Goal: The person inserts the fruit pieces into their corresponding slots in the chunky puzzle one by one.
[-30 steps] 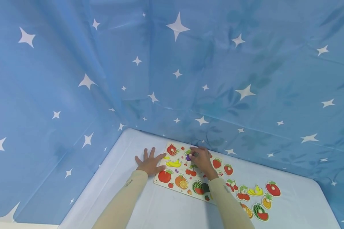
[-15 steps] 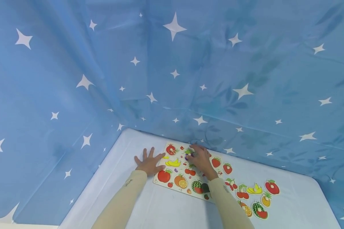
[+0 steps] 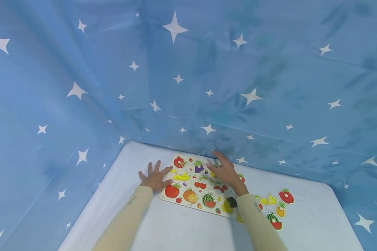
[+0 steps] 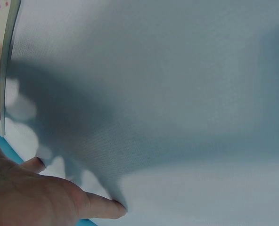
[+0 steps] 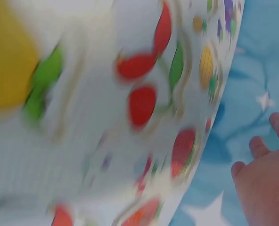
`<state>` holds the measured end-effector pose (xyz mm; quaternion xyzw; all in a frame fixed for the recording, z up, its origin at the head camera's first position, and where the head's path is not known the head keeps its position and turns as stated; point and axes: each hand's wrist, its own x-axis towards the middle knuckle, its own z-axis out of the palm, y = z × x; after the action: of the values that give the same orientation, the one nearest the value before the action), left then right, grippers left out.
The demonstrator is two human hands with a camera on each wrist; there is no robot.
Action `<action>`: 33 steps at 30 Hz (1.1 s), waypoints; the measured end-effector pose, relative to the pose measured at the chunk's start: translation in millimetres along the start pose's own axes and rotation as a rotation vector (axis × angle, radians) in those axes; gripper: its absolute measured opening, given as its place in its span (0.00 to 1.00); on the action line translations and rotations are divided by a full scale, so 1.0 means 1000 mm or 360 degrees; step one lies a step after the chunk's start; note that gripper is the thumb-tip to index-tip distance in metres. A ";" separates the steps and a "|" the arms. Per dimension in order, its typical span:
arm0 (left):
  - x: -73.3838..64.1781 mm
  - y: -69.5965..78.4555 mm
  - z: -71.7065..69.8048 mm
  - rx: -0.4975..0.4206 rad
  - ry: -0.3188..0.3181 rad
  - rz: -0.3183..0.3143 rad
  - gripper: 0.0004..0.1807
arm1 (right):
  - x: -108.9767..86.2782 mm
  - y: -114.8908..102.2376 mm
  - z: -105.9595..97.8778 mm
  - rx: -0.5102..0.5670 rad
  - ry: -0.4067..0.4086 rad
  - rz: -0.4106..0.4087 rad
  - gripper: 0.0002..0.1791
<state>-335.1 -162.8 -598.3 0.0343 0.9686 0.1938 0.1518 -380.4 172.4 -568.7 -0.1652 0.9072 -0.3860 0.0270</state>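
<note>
A white fruit puzzle board (image 3: 188, 192) lies on the table. My left hand (image 3: 155, 178) has its fingers spread at the board's left edge, thumb and index finger reaching onto it; in the left wrist view the hand (image 4: 40, 197) is beside the board's edge (image 4: 9, 52). The purple grape piece (image 3: 199, 168) sits at the board's upper left. Right of it, my right hand (image 3: 227, 173) is over the board, thumb and fingers apart, holding nothing. The right wrist view shows that hand (image 5: 269, 176) past the blurred board's rim. My right forearm hides part of the board.
Loose fruit pieces with knobs lie right of the board: a banana piece (image 3: 268, 199), a red fruit piece (image 3: 286, 197), a pineapple piece (image 3: 280, 210) and a watermelon piece (image 3: 274, 221). A strawberry piece (image 3: 241, 178) shows beside my right wrist. A blue star-patterned curtain (image 3: 188, 69) borders the table.
My right hand has let go of the grape piece, opened its fingers and moved right, uncovering the grapes. The left hand stays at the board's edge. The head view has shifted slightly.
</note>
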 end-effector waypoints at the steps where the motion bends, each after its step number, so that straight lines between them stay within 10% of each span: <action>1: 0.000 -0.001 0.000 0.0000 -0.0006 0.0001 0.40 | -0.004 0.002 -0.005 -0.0005 0.0007 0.0022 0.41; 33: -0.013 0.006 -0.009 -0.0036 -0.0044 0.0071 0.41 | -0.139 0.084 -0.132 -0.0103 0.0187 0.0576 0.44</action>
<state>-324.9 -162.0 -584.7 0.0569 0.9632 0.2075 0.1611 -296.0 363.2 -546.8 0.0228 0.9340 -0.3544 0.0377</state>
